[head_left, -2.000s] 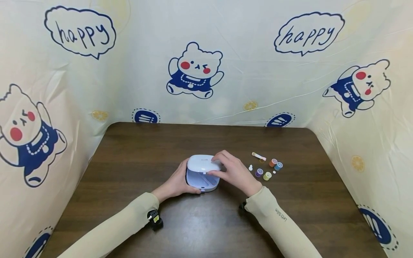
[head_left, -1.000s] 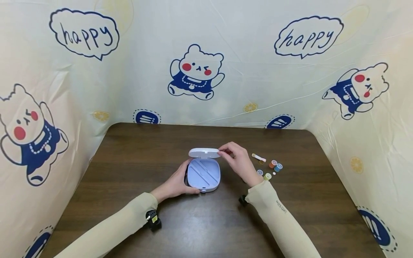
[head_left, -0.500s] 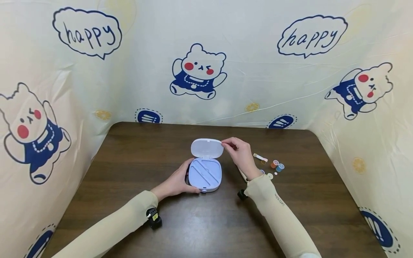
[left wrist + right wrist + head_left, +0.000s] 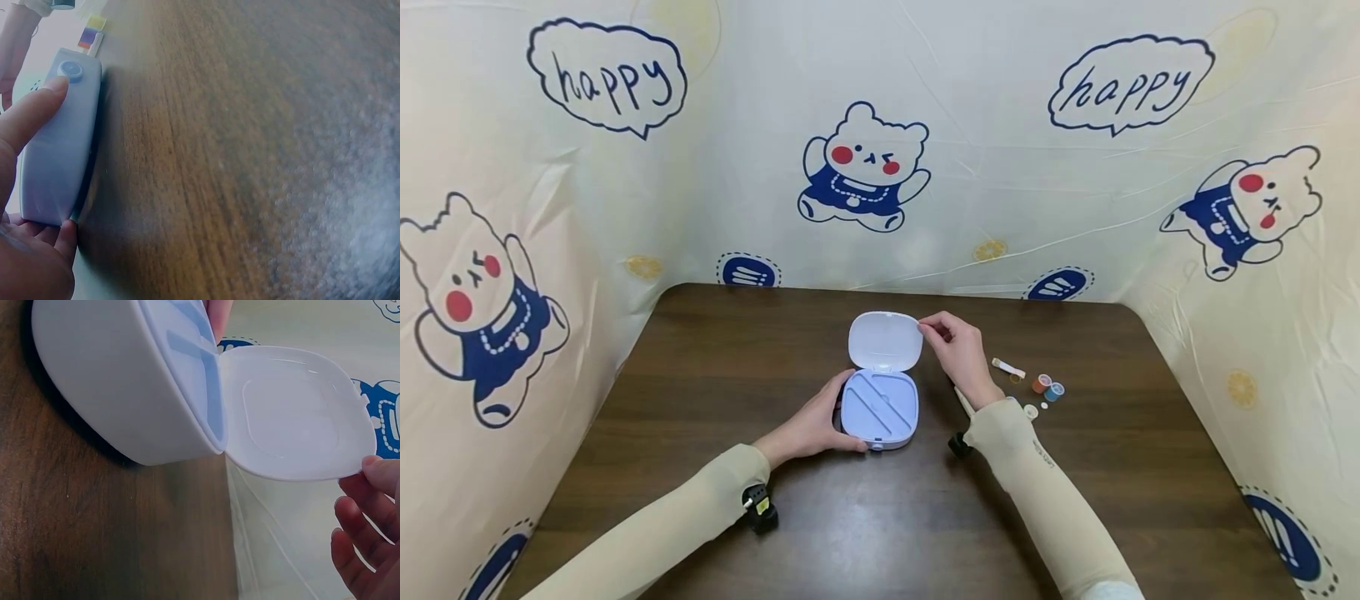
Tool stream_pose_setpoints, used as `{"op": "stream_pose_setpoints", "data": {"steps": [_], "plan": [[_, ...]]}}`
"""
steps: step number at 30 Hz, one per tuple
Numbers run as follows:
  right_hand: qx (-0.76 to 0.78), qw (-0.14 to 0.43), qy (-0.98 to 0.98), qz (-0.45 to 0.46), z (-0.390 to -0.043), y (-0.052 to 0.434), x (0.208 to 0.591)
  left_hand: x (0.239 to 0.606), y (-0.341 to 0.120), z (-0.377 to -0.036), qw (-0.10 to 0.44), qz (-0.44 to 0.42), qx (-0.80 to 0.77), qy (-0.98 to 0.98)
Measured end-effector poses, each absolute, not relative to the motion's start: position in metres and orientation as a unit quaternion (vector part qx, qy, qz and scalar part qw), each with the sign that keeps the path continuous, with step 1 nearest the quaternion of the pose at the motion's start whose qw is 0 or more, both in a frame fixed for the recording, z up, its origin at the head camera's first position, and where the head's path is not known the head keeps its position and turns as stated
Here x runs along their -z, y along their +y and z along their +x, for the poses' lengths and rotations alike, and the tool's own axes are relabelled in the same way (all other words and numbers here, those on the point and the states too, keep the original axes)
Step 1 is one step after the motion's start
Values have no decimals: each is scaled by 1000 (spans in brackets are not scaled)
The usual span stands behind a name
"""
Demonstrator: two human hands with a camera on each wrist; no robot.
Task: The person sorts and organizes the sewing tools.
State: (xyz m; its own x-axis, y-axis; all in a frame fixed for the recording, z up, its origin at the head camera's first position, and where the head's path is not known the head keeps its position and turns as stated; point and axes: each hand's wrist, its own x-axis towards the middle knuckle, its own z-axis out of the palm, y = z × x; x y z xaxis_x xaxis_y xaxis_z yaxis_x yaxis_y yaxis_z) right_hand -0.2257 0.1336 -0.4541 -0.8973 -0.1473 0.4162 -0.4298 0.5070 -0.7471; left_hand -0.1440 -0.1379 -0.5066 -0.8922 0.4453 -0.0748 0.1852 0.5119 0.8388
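A small, pale blue box (image 4: pixel 879 408) with rounded corners sits near the middle of the brown table, its white lid (image 4: pixel 885 340) flipped open and standing up at the far edge, and thin raised strips split its inside into a few parts.

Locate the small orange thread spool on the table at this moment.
In the head view, the small orange thread spool sits on the dark wooden table, right of the right hand, touching or nearly touching a blue thread spool.
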Motion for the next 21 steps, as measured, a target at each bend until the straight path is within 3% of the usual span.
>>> {"op": "stream_pose_setpoints", "data": {"steps": [21], "plan": [[-448,140,-870,149,-232,132,461,509,-137,-143,142,177,-464,857]]}}
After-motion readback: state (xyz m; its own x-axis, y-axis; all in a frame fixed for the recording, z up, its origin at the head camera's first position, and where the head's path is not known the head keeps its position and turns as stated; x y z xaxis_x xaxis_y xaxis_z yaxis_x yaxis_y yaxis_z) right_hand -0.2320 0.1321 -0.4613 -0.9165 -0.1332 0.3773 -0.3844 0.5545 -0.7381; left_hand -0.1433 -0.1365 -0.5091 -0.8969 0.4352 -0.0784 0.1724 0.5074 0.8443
